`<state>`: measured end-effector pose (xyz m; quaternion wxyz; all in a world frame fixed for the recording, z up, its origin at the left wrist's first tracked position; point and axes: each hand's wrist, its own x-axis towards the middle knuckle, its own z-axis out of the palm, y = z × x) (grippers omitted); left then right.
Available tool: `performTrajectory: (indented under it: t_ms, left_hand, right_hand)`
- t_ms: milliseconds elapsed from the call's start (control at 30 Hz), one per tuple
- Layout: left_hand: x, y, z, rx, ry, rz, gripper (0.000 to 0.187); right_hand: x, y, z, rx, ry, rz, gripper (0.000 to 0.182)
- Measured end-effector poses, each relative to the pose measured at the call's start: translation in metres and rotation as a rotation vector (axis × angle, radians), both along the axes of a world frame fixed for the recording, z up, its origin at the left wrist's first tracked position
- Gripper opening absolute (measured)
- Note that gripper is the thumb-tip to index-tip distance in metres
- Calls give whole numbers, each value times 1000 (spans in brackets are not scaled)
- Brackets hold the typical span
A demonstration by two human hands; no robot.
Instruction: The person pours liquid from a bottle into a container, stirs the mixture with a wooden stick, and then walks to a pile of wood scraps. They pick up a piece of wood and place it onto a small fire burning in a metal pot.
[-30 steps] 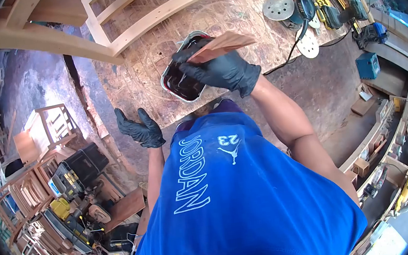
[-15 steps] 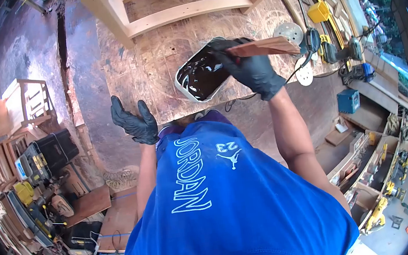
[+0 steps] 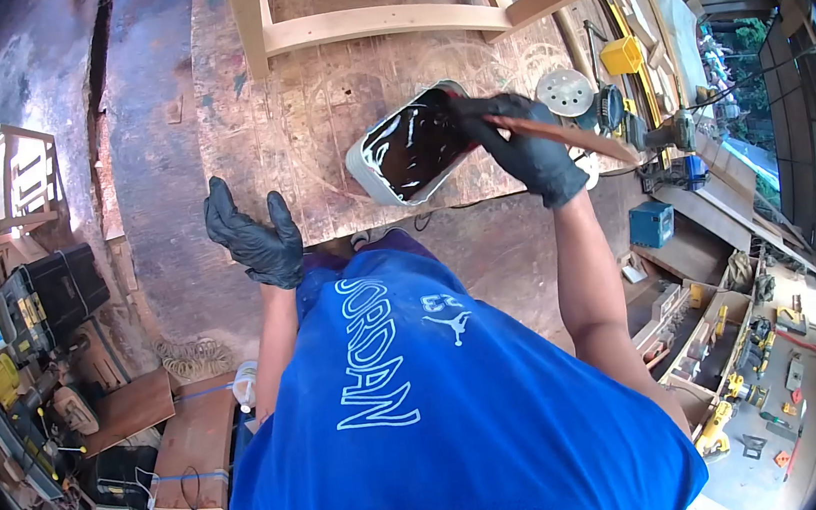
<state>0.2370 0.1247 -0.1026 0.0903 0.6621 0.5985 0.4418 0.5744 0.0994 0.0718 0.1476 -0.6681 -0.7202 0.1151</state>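
A container [image 3: 371, 177] of dark glossy liquid sits near the front edge of the wooden workbench [image 3: 312, 115]. My right hand [image 3: 526, 146], in a black glove, grips a reddish-brown wooden stick [image 3: 570, 134] over the container's right side. The fingertips and the stick's far end are hard to make out against the dark liquid. Left of the container, my left hand [image 3: 255, 237], also gloved in black, hangs by the bench's front edge with its fingers apart and nothing in it.
A pale wooden frame [image 3: 382, 23] stands across the back of the bench. To the right lie a perforated disc [image 3: 564, 93], a yellow box [image 3: 621, 56] and a power tool [image 3: 668, 133]. Black tool cases [image 3: 69, 284] are at the far left.
The view has shifted slightly. The stick in my right hand has tilted, its outer end now pointing lower right. My left hand remains open beside the bench.
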Motion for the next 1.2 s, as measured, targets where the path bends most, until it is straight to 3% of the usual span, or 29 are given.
performTrajectory:
  t_ms: [33, 67, 100, 200, 233, 300, 333, 433, 567, 633, 667, 700, 767, 800, 833, 967, 1033, 1133, 1200]
  left_hand:
    - [1, 1, 1, 17, -2, 6, 72]
    - [1, 1, 0, 34, -2, 10, 70]
    - [-1, 0, 0, 31, -5, 12, 70]
    - [0, -1, 1, 24, -5, 0, 70]
    - [-1, -2, 1, 15, 6, -1, 70]
    - [0, 3, 1, 34, 9, -1, 70]
    - [0, 3, 0, 21, -5, -4, 72]
    - [0, 1, -1, -11, -31, -16, 74]
    - [-2, 0, -3, -3, -10, -1, 74]
    - [0, 2, -3, 5, -13, -1, 74]
    - [1, 2, -3, 6, -19, 1, 74]
    - [0, 1, -3, 3, -22, -1, 74]
    - [-1, 2, -5, 10, -17, -16, 74]
    - [-2, 1, -5, 14, -17, -25, 74]
    - [0, 1, -4, 13, -15, -30, 74]
    - [1, 1, -1, 31, 7, -9, 69]
    - [1, 1, -2, 38, 25, -10, 69]
    - [2, 1, 0, 47, 32, -24, 69]
    - [2, 1, -1, 63, 15, -20, 68]
  right_hand:
    - [-2, -5, 6, -57, -69, -4, 23]
    - [-1, -15, -1, -57, 21, -46, 21]
    - [-6, -18, 2, -15, 1, 43, 20]
    - [-30, -19, -6, 13, 244, 14, 20]
    - [-38, -17, -5, -115, 284, -44, 22]
    - [-41, -6, -13, -46, 266, 101, 24]
    - [-43, 1, -15, -81, 444, 14, 25]
    - [-20, 13, -21, -31, 430, -74, 25]
    - [-9, -15, -1, -123, 76, -109, 16]
    - [-25, -20, 2, 31, 98, 99, 15]
    - [-34, -26, -7, 53, 259, 49, 20]
    - [-41, -22, -6, 53, 262, 43, 20]
    - [-52, -10, -1, -126, 386, 27, 23]
    - [-50, -5, -11, -224, 526, -119, 24]
    - [-44, 1, -19, -13, 476, -44, 22]
    - [-22, -4, -8, 2, 91, -36, 23]
    - [-22, -20, -6, -125, 187, -102, 24]
    - [-43, -16, -3, -67, 285, 43, 25]
    - [-42, -5, -25, -87, 412, -16, 27]
